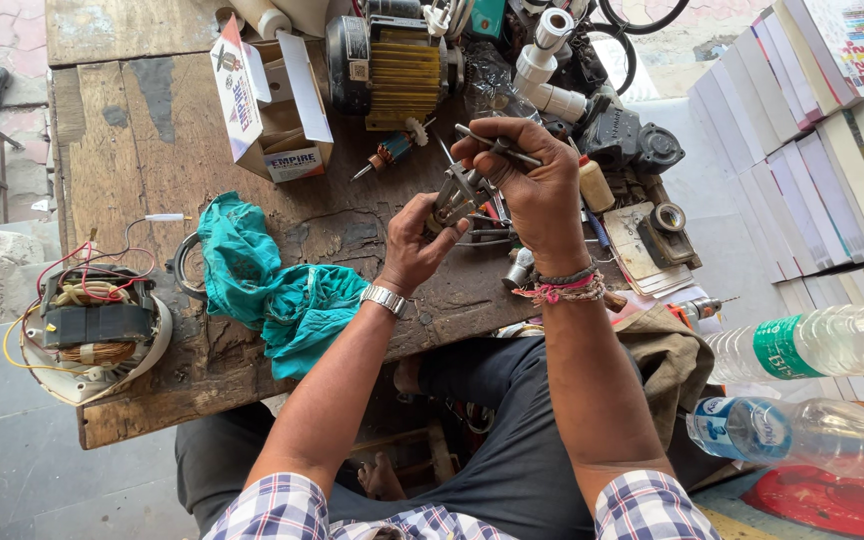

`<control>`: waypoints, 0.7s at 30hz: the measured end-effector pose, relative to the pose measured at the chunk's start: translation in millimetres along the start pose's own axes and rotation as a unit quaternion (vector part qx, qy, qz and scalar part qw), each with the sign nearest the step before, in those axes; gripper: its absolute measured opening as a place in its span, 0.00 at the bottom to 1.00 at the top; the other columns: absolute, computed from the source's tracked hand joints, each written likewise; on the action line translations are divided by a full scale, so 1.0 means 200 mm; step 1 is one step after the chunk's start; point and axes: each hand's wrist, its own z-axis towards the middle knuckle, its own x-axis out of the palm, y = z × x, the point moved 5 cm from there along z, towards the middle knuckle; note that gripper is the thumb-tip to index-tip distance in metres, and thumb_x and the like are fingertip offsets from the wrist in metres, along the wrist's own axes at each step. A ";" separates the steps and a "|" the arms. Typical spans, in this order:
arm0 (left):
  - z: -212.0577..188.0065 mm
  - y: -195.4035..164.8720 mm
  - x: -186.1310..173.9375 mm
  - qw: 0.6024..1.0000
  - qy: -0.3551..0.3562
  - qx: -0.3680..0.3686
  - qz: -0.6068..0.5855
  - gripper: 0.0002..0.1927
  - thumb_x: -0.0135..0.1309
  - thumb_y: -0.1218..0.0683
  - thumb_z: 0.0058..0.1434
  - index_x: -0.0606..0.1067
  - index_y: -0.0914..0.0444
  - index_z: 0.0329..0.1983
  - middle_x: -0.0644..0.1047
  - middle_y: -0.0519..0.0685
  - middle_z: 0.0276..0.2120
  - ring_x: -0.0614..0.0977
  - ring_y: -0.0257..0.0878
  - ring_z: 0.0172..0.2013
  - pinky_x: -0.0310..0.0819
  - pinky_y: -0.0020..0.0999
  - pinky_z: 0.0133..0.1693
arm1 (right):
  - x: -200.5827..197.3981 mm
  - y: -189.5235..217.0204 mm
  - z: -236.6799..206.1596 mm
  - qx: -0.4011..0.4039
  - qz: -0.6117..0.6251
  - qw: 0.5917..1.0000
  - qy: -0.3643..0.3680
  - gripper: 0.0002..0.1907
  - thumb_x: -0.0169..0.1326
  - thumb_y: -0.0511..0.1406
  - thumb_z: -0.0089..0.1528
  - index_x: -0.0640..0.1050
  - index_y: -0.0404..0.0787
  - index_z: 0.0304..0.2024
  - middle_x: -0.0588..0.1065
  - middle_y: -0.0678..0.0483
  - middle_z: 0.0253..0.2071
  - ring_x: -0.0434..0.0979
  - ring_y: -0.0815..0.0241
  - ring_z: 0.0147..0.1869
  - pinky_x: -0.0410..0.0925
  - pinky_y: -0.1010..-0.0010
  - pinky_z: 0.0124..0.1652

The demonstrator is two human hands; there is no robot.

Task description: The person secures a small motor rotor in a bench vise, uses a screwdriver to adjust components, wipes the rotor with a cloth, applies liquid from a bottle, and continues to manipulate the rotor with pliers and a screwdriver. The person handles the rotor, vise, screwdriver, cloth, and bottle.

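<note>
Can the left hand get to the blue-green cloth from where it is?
Probably yes. The left hand grips a small metal part, but the cloth lies just beside its wrist with nothing between them.

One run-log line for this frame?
left hand: grips small metal part | right hand: holds thin metal tool | teal cloth on wooden workbench

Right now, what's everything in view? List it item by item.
bench: one, worn wood, centre
cloth: one, teal, on bench
box: one, white card, open, bench top
motor: one, yellow-black, beside box
coil unit: one, wired, bench's left end
bottles: two, clear plastic, right
books: a stack, pale edges, upper right
metal part: one, grey, in left hand
left hand: steel watch
right hand: holds thin rod, thread bands
</note>
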 end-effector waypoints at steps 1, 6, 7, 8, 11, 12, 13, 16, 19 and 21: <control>0.00 0.00 0.00 1.000 0.001 -0.005 -0.004 0.16 0.64 0.51 0.62 0.76 0.62 0.49 0.77 0.45 0.36 0.81 0.32 0.33 0.78 0.29 0.33 | 0.00 0.00 0.00 0.000 -0.008 1.000 -0.004 0.14 0.59 0.27 0.66 0.77 0.34 0.55 0.82 0.48 0.46 0.84 0.63 0.50 0.78 0.72 0.52; 0.00 -0.01 0.00 1.000 -0.005 0.006 -0.008 0.16 0.65 0.51 0.63 0.76 0.62 0.49 0.78 0.45 0.37 0.81 0.33 0.35 0.78 0.29 0.35 | 0.00 0.00 0.00 -0.020 -0.021 1.000 0.001 0.14 0.59 0.27 0.66 0.77 0.34 0.55 0.82 0.48 0.47 0.84 0.63 0.50 0.78 0.71 0.53; 0.00 -0.01 0.00 1.000 -0.003 -0.002 -0.017 0.16 0.65 0.51 0.63 0.76 0.62 0.49 0.78 0.45 0.37 0.81 0.32 0.34 0.78 0.29 0.34 | 0.00 0.00 0.00 -0.022 -0.016 1.000 -0.001 0.14 0.59 0.27 0.66 0.77 0.34 0.55 0.82 0.48 0.47 0.84 0.63 0.50 0.78 0.71 0.53; 0.00 -0.01 0.00 1.000 -0.004 -0.005 -0.012 0.16 0.65 0.51 0.63 0.76 0.62 0.48 0.78 0.45 0.36 0.81 0.32 0.34 0.78 0.29 0.34 | 0.00 0.00 0.00 -0.022 -0.011 1.000 -0.002 0.14 0.59 0.27 0.66 0.77 0.33 0.55 0.82 0.48 0.47 0.84 0.63 0.50 0.78 0.71 0.53; 0.00 -0.01 -0.01 1.000 -0.009 -0.003 -0.001 0.15 0.65 0.51 0.62 0.76 0.62 0.47 0.78 0.45 0.36 0.80 0.32 0.33 0.77 0.30 0.34 | 0.00 0.00 -0.01 -0.018 -0.010 1.000 -0.013 0.14 0.60 0.27 0.66 0.77 0.34 0.55 0.82 0.49 0.46 0.84 0.63 0.51 0.79 0.72 0.53; 0.00 -0.01 -0.01 1.000 -0.012 0.007 0.002 0.15 0.65 0.51 0.62 0.77 0.62 0.47 0.78 0.45 0.36 0.80 0.32 0.34 0.77 0.30 0.34 | 0.00 0.00 -0.01 -0.017 -0.012 1.000 -0.018 0.15 0.60 0.27 0.66 0.77 0.34 0.55 0.82 0.49 0.46 0.84 0.63 0.51 0.79 0.72 0.53; 0.00 -0.02 -0.01 1.000 -0.015 0.015 0.005 0.16 0.65 0.51 0.62 0.77 0.63 0.48 0.78 0.45 0.36 0.81 0.33 0.34 0.76 0.30 0.34 | 0.00 -0.01 -0.01 -0.014 -0.013 0.999 -0.026 0.15 0.61 0.27 0.65 0.77 0.33 0.54 0.82 0.49 0.46 0.84 0.63 0.50 0.79 0.72 0.53; 0.00 -0.01 -0.01 1.000 -0.007 -0.014 0.000 0.15 0.65 0.51 0.62 0.77 0.62 0.47 0.77 0.45 0.35 0.80 0.32 0.32 0.76 0.29 0.33 | 0.00 -0.02 -0.01 -0.019 -0.011 0.999 -0.050 0.16 0.62 0.26 0.64 0.77 0.32 0.53 0.82 0.49 0.45 0.83 0.64 0.49 0.78 0.73 0.52; 0.00 -0.01 -0.01 1.000 -0.012 -0.004 0.000 0.15 0.65 0.50 0.62 0.77 0.62 0.47 0.78 0.45 0.35 0.80 0.32 0.33 0.77 0.29 0.33 | 0.01 -0.03 -0.01 -0.029 0.001 0.997 -0.071 0.16 0.64 0.25 0.63 0.76 0.32 0.52 0.81 0.49 0.43 0.83 0.65 0.48 0.78 0.73 0.51; 0.00 0.00 -0.01 1.000 -0.011 -0.007 -0.004 0.15 0.65 0.50 0.63 0.77 0.62 0.47 0.78 0.44 0.35 0.81 0.31 0.33 0.77 0.29 0.33 | 0.01 -0.03 -0.01 -0.028 0.009 0.996 -0.085 0.16 0.64 0.25 0.63 0.75 0.32 0.51 0.81 0.49 0.43 0.83 0.65 0.47 0.78 0.74 0.51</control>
